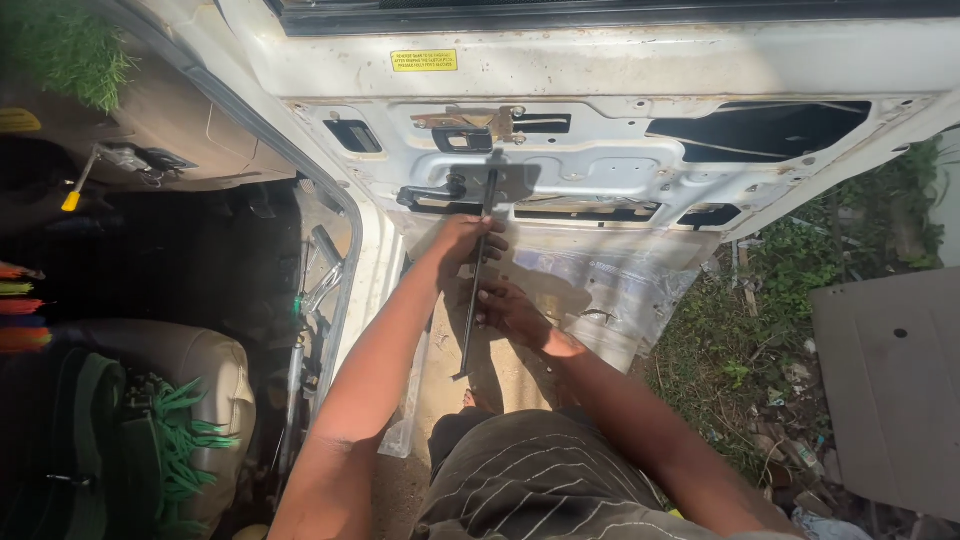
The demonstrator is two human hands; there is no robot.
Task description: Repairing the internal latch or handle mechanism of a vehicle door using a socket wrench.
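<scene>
Right hand (512, 312) nearer, fingers closed round the mid-length of the dark metal rod (478, 270). Left hand (465, 240) grips it higher. Rod's long axis near vertical, top end at the stripped white door panel (600, 160).

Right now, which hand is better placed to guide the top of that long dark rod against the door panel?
The left hand, probably. It grips the rod higher up, close under the white door panel's openings. The right hand holds the rod lower down, farther from its top.
</scene>
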